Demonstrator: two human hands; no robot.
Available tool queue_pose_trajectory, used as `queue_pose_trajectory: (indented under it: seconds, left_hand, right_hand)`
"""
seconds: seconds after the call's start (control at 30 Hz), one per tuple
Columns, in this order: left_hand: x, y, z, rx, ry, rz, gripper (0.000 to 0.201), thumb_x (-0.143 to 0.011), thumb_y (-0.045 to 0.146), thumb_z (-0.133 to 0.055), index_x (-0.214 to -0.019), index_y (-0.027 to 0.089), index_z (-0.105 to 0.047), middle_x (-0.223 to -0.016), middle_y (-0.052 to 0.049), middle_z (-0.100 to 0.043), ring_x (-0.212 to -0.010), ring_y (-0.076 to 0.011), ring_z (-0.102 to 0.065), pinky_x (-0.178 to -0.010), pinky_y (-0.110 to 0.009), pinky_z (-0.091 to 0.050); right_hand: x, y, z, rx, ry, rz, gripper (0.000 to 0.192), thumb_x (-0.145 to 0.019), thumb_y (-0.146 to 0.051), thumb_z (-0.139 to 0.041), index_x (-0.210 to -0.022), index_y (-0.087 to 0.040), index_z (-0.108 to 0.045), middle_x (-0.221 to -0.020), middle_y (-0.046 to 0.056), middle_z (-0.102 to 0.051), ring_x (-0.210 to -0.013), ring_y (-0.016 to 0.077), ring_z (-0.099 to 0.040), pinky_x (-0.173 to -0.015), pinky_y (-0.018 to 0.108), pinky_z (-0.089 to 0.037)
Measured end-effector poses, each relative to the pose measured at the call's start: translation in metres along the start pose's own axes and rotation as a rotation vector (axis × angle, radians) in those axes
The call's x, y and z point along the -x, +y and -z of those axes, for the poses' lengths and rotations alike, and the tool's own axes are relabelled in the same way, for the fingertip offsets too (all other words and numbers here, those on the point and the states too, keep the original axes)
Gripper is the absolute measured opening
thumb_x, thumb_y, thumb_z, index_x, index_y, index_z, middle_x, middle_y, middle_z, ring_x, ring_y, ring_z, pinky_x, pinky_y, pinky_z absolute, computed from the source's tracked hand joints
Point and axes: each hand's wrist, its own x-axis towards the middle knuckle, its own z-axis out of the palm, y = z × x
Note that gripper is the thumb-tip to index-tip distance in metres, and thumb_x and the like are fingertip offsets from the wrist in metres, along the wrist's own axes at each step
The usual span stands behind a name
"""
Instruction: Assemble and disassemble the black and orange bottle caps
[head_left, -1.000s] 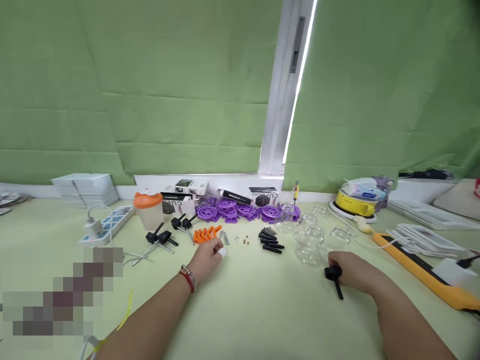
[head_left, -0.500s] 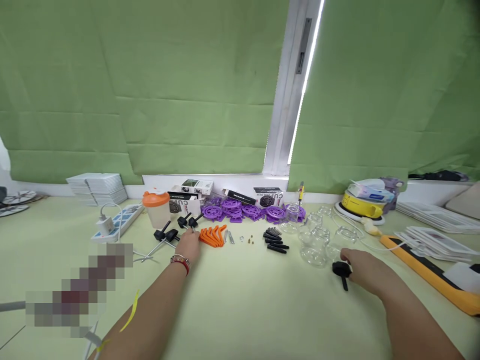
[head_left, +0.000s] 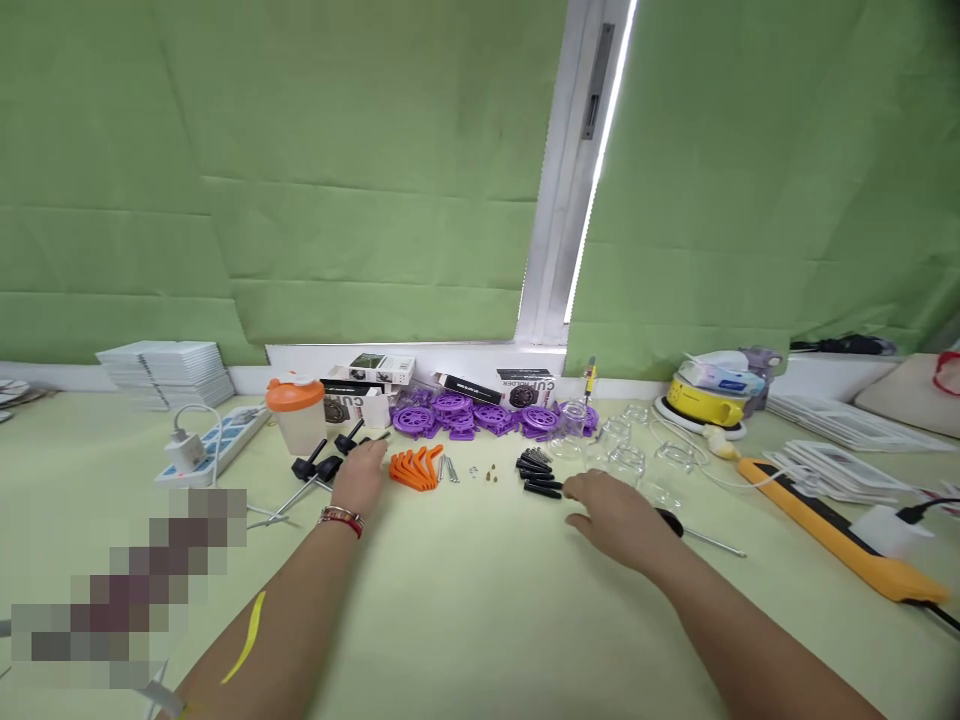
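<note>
My left hand [head_left: 361, 478] is over the black crank pieces with metal rods [head_left: 328, 467] at the left. Its fingertips are beside or on one of them, and the back of the hand hides whether they close on it. My right hand [head_left: 611, 508] hovers with fingers apart and nothing in it, beside several black handles [head_left: 541, 488]. Behind its wrist, a black piece with a thin metal rod [head_left: 716, 542] lies on the table, partly hidden. Several orange handles [head_left: 415, 469] lie right of my left hand, next to silver screws [head_left: 448, 468] and tiny brass parts [head_left: 491, 474].
Purple wheel-shaped parts [head_left: 452, 410] and small boxes [head_left: 382, 368] line the back. Clear glass jars [head_left: 626, 462] stand beyond my right hand. A shaker cup [head_left: 296, 415] and a white power strip [head_left: 240, 440] are at left, an orange-and-black power strip [head_left: 840, 535] at right.
My right hand has let go of the black piece, which now rests on the table, and moved left to the black handles. My left hand stays by the crank pieces. The view has turned slightly.
</note>
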Motion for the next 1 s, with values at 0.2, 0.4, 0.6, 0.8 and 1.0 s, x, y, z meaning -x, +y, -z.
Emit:
queue_pose_trajectory:
  seconds: [0.2,0.4,0.6,0.8,1.0]
  left_hand:
    - [0.011,0.026,0.014,0.079,0.375,-0.272,0.041,-0.086,0.007,-0.034,-0.121,0.012,-0.056,-0.108,-0.017,-0.064,-0.107,-0.0268,-0.055,-0.097,-0.045,-0.040]
    - [0.039,0.079,0.026,0.048,0.292,-0.667,0.042,-0.091,0.014,-0.035,-0.132,0.016,-0.045,-0.095,-0.012,-0.065,-0.096,-0.0253,-0.057,-0.090,-0.047,-0.041]
    - [0.039,0.091,0.020,0.091,0.074,-0.613,0.040,-0.091,0.011,-0.031,-0.129,0.013,-0.044,-0.081,-0.010,-0.061,-0.077,-0.0216,-0.056,-0.066,-0.036,-0.049]
    - [0.041,0.097,0.016,0.167,-0.162,-0.559,0.048,-0.084,0.005,-0.035,-0.129,0.018,-0.043,-0.090,-0.010,-0.060,-0.084,-0.0223,-0.058,-0.071,-0.035,-0.048]
    - [0.039,0.095,0.014,0.207,-0.304,-0.376,0.040,-0.083,0.021,-0.048,-0.122,0.018,-0.050,-0.092,-0.011,-0.064,-0.089,-0.0262,-0.058,-0.077,-0.037,-0.044]
  right_hand:
    - [-0.023,-0.050,-0.019,-0.317,0.013,0.129,0.032,-0.081,-0.024,-0.057,-0.113,-0.018,-0.056,-0.106,0.010,-0.062,-0.097,0.0236,-0.056,-0.078,0.033,-0.041]
    - [-0.044,-0.092,-0.036,-1.116,-0.098,0.228,0.039,-0.074,-0.034,-0.067,-0.109,-0.020,-0.053,-0.098,0.006,-0.062,-0.074,0.0145,-0.058,-0.061,0.027,-0.047]
    - [-0.051,-0.094,-0.050,-1.425,-0.238,0.121,0.043,-0.076,-0.058,-0.058,-0.072,-0.015,-0.054,-0.064,0.000,-0.058,-0.048,0.0079,-0.048,-0.046,0.022,-0.041]
    - [-0.061,-0.082,-0.063,-1.407,-0.235,0.009,0.033,-0.079,-0.047,-0.058,-0.067,-0.017,-0.052,-0.057,-0.003,-0.054,-0.041,0.0063,-0.042,-0.038,0.019,-0.034]
    - [-0.073,-0.065,-0.072,-1.339,-0.260,-0.134,0.019,-0.078,-0.026,-0.053,-0.062,-0.016,-0.055,-0.049,-0.004,-0.052,-0.035,0.0055,-0.037,-0.033,0.018,-0.030]
